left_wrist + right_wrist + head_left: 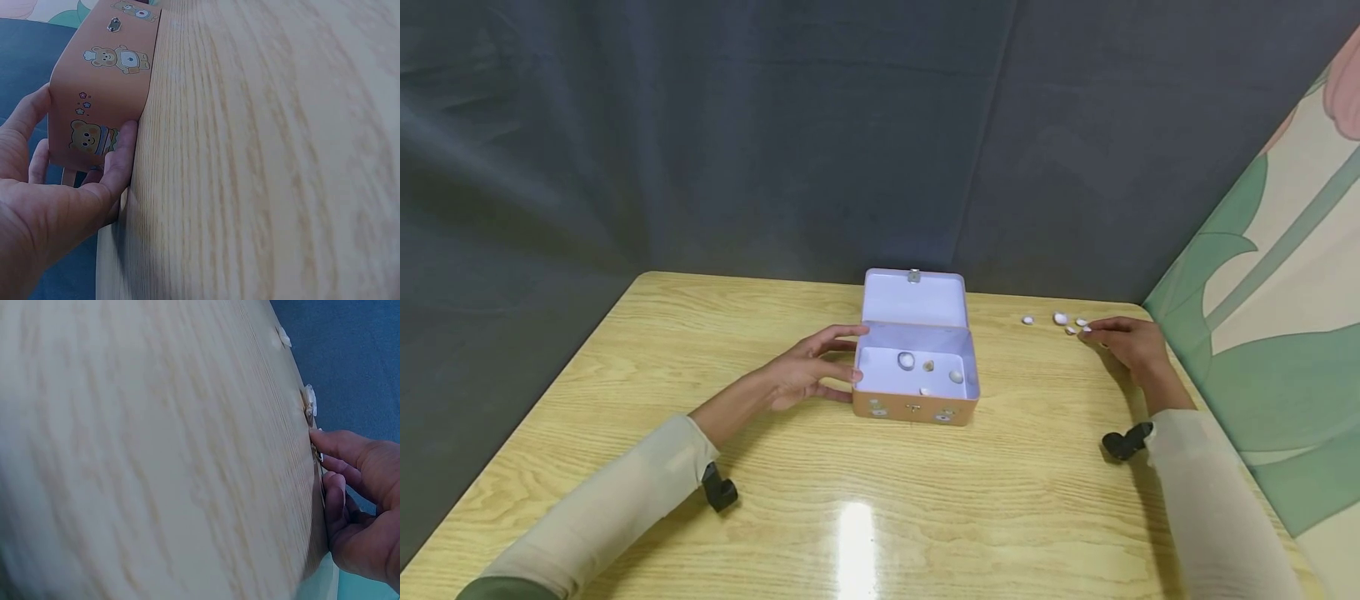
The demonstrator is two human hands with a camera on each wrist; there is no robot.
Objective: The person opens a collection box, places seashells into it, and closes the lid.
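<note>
An orange tin box (916, 407) with a pale lilac inside and bear pictures stands with its lid raised. Several small seashells lie on its floor, among them a round greyish shell (906, 360) and a brown one (928, 366). My left hand (811, 367) grips the box's left end, its thumb low on the front face in the left wrist view. At the far right of the table, my right hand (1126, 340) pinches a small white shell (1086, 330), mostly covered by the fingertips. Beside it lie more white shells (1060, 318).
The wooden table (1000, 508) ends at a dark curtain (790, 150) behind the box. A floral panel (1277, 333) borders the right side, close to my right hand. One shell (1027, 320) lies between the box and the others.
</note>
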